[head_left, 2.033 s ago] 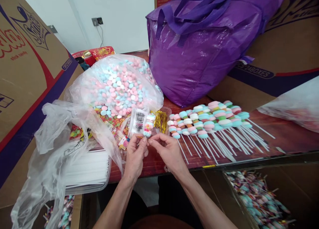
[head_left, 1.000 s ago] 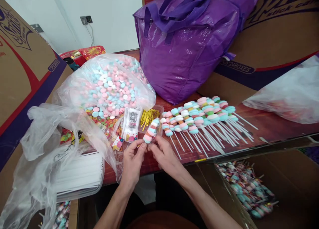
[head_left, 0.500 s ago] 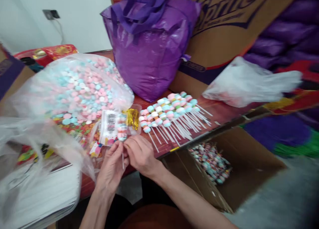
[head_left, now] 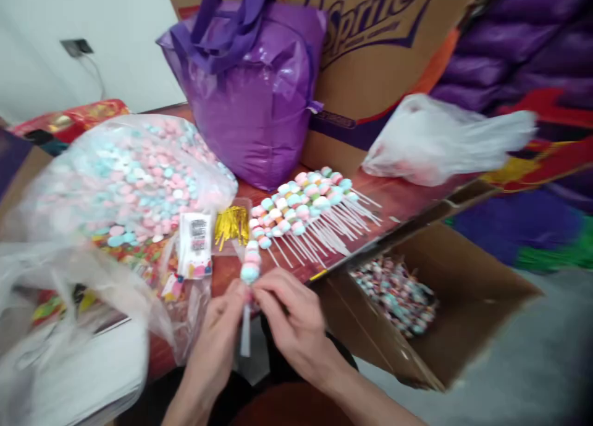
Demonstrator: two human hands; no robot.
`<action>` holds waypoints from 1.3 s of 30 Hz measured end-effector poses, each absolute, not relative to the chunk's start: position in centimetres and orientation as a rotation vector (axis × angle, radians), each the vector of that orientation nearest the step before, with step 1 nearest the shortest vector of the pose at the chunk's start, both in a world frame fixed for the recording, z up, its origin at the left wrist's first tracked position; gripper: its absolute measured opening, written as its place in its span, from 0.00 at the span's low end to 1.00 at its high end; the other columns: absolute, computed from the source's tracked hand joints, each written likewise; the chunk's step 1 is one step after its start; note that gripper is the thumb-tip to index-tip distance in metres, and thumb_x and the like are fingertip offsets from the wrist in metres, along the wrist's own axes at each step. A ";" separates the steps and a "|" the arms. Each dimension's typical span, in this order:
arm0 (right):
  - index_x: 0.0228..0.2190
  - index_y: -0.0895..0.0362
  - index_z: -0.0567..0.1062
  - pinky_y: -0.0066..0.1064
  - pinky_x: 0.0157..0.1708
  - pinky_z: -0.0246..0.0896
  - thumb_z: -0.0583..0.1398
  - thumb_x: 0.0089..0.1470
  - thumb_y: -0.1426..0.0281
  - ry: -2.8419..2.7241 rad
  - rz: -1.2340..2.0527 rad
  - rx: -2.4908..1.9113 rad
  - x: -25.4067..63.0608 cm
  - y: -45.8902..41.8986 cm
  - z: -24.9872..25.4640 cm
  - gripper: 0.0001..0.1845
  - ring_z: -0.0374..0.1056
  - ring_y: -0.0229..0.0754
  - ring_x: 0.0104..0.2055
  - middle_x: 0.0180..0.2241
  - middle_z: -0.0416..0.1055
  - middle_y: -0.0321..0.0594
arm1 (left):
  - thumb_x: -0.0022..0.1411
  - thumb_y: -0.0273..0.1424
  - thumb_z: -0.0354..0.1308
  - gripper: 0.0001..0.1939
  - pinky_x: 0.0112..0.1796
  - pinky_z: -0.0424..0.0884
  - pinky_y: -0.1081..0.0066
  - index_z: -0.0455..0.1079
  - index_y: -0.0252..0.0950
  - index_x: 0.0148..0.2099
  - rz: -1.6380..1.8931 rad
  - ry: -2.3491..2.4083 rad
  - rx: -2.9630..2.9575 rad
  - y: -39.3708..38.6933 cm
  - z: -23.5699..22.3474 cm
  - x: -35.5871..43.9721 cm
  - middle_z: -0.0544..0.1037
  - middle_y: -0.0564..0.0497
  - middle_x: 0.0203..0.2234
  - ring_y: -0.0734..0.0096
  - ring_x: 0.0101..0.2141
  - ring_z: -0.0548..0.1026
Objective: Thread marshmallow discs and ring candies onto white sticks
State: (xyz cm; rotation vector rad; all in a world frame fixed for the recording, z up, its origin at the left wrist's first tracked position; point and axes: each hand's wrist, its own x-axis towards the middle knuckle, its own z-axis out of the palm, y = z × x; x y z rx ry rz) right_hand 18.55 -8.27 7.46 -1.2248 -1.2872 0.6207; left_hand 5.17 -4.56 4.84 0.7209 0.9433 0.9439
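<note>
A marshmallow lollipop [head_left: 251,267], pink, white and blue pieces stacked on a white stick, stands nearly upright between my hands. My left hand [head_left: 221,324] pinches it just below the lowest marshmallow, with the stick end pointing down. Against the same spot, the fingertips of my right hand [head_left: 293,307] are closed; anything small between them is hidden. Gold twist ties [head_left: 231,225] lie in a clear plastic tray beyond my hands. Beside the tray is a stack of printed wrappers [head_left: 195,244]. Several more marshmallow lollipops [head_left: 303,204] lie in rows on the table.
A clear bag of loose marshmallows [head_left: 134,167] fills the left side. A purple bag [head_left: 250,105] stands at the back, with a white plastic bag [head_left: 417,142] to its right. Below the table edge, an open carton [head_left: 463,302] holds finished-looking lollipops. White sheets [head_left: 92,370] lie near left.
Both hands have drawn the lollipop nearer and slightly right, away from the wrappers and tray. The gold ties now show fully. The camera view has shifted a little.
</note>
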 end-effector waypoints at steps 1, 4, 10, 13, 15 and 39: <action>0.31 0.55 0.76 0.29 0.34 0.65 0.56 0.64 0.72 -1.236 0.658 -1.233 18.7 -8.8 7.0 0.11 0.69 0.39 0.32 0.29 0.72 0.38 | 0.53 0.36 0.71 0.10 0.38 0.73 0.70 0.78 0.35 0.29 0.879 0.954 0.787 -4.8 4.8 5.8 0.77 0.49 0.28 0.68 0.33 0.73; 0.32 0.55 0.79 0.27 0.25 0.61 0.57 0.64 0.64 -1.022 0.876 -1.321 19.2 -10.8 4.8 0.13 0.64 0.37 0.24 0.22 0.68 0.35 | 0.54 0.37 0.70 0.10 0.40 0.73 0.68 0.80 0.35 0.32 0.879 0.997 0.938 -5.5 4.7 8.0 0.79 0.47 0.33 0.65 0.35 0.74; 0.32 0.56 0.79 0.23 0.20 0.56 0.68 0.52 0.57 -0.341 1.058 -1.324 23.2 -16.5 -0.4 0.15 0.57 0.32 0.21 0.21 0.64 0.32 | 0.61 0.33 0.63 0.07 0.45 0.71 0.67 0.81 0.39 0.40 0.791 0.932 1.659 -3.4 4.6 10.0 0.80 0.47 0.39 0.64 0.41 0.75; 0.30 0.55 0.80 0.23 0.20 0.59 0.73 0.42 0.56 0.032 0.947 -1.254 27.6 -18.2 -2.1 0.18 0.55 0.29 0.20 0.24 0.67 0.32 | 0.67 0.32 0.54 0.13 0.47 0.71 0.63 0.75 0.36 0.50 0.948 1.291 1.837 1.3 4.5 9.5 0.78 0.43 0.45 0.63 0.44 0.75; 0.29 0.57 0.81 0.23 0.17 0.58 0.73 0.38 0.51 0.156 0.871 -1.282 29.9 -18.0 -2.3 0.24 0.55 0.29 0.19 0.24 0.68 0.35 | 0.67 0.30 0.53 0.15 0.52 0.68 0.58 0.72 0.31 0.53 0.855 1.563 1.992 4.6 4.3 9.5 0.76 0.39 0.47 0.57 0.48 0.74; 0.51 0.58 0.74 0.37 0.47 0.57 0.53 0.59 0.80 -2.473 0.114 -1.541 23.3 9.2 3.6 0.20 0.64 0.49 0.51 0.54 0.71 0.50 | 0.70 0.23 0.39 0.19 0.49 0.67 0.61 0.69 0.26 0.53 0.131 1.955 2.286 8.2 2.5 11.5 0.75 0.35 0.49 0.51 0.51 0.72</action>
